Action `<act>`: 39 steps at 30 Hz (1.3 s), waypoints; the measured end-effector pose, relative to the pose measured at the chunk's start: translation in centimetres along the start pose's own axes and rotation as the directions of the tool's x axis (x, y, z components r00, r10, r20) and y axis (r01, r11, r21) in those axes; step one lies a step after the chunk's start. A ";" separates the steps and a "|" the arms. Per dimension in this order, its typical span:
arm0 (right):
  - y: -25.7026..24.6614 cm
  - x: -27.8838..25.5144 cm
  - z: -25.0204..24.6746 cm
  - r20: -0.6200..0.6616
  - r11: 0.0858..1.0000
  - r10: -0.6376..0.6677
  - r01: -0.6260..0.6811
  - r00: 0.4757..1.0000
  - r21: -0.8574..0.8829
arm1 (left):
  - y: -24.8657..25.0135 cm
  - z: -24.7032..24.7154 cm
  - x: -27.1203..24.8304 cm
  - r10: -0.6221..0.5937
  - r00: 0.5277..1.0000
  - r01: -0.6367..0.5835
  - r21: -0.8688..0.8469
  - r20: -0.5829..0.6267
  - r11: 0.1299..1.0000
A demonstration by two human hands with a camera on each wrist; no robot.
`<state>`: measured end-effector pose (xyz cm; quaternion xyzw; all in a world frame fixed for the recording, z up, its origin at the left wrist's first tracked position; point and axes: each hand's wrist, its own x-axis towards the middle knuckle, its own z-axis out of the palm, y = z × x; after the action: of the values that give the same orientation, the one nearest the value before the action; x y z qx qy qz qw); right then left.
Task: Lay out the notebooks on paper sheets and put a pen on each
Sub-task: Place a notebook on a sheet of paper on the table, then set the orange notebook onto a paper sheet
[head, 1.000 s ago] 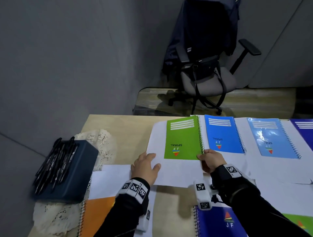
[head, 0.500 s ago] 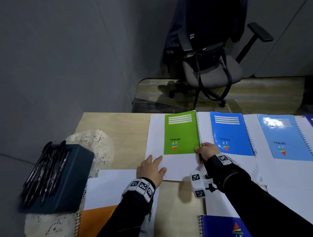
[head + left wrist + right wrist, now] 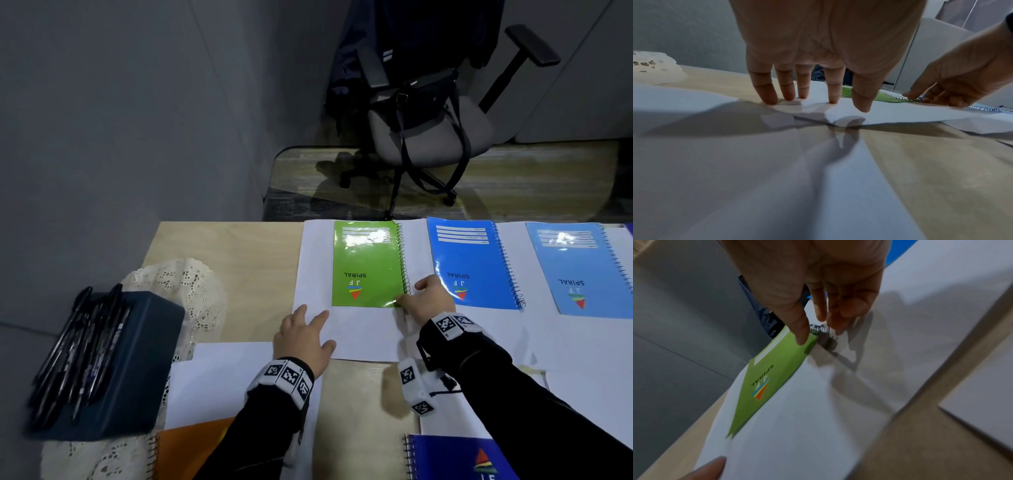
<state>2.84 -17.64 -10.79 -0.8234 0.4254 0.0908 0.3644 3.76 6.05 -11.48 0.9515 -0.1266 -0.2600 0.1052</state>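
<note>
A green spiral notebook (image 3: 366,263) lies on a white paper sheet (image 3: 315,274) at the table's far edge. My left hand (image 3: 305,335) presses flat on that sheet's near left corner, fingers spread (image 3: 812,91). At the notebook's near right corner, by the spiral, my right hand (image 3: 428,298) pinches the cover, thumb on top (image 3: 813,327). To the right a blue notebook (image 3: 472,263) and a light blue notebook (image 3: 579,267) each lie on paper. Several black pens (image 3: 78,349) lie on a dark box (image 3: 137,359) at the left.
A lace doily (image 3: 185,284) lies under the box. An orange notebook (image 3: 191,448) and a dark blue notebook (image 3: 459,459) lie on paper near the front edge. More white sheets cover the right side. An office chair (image 3: 431,120) stands beyond the table.
The green notebook has turned from slightly slanted to square with its sheet. Both hands have stayed on the sheet and the notebook's corner.
</note>
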 end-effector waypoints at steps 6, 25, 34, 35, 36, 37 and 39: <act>2.3 -2.7 -2.5 -0.033 0.995 -0.080 0.082 0.996 0.058 | -0.3 -0.2 -0.1 0.004 1.000 -0.006 -0.064 -0.025 0.998; 7.6 -13.2 0.0 0.146 0.982 -0.191 0.191 0.971 0.011 | -4.1 2.2 -9.6 -0.143 0.965 0.099 -0.196 -0.221 0.976; 6.3 -18.8 4.7 0.312 0.952 -0.299 0.303 0.902 0.037 | -12.1 2.5 -19.1 -0.606 0.753 0.494 -0.388 -0.255 0.778; 6.2 -19.4 5.1 0.332 0.949 -0.307 0.313 0.892 0.036 | -12.7 2.5 -19.9 -0.646 0.721 0.531 -0.401 -0.249 0.747; 6.2 -19.9 5.6 0.350 0.946 -0.314 0.323 0.883 0.035 | -13.3 2.5 -20.6 -0.679 0.692 0.560 -0.411 -0.245 0.719; 6.2 -20.4 5.9 0.366 0.943 -0.320 0.333 0.874 0.029 | -13.9 2.5 -21.2 -0.709 0.665 0.583 -0.430 -0.235 0.689; 6.5 -21.3 6.4 0.392 0.935 -0.329 0.356 0.859 0.004 | -15.0 2.6 -21.8 -0.760 0.626 0.620 -0.481 -0.173 0.620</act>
<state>-14.33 -2.19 -8.96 -0.8635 0.1888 0.1996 0.4230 -12.96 26.36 -7.49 0.9155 0.3303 -0.1199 0.1962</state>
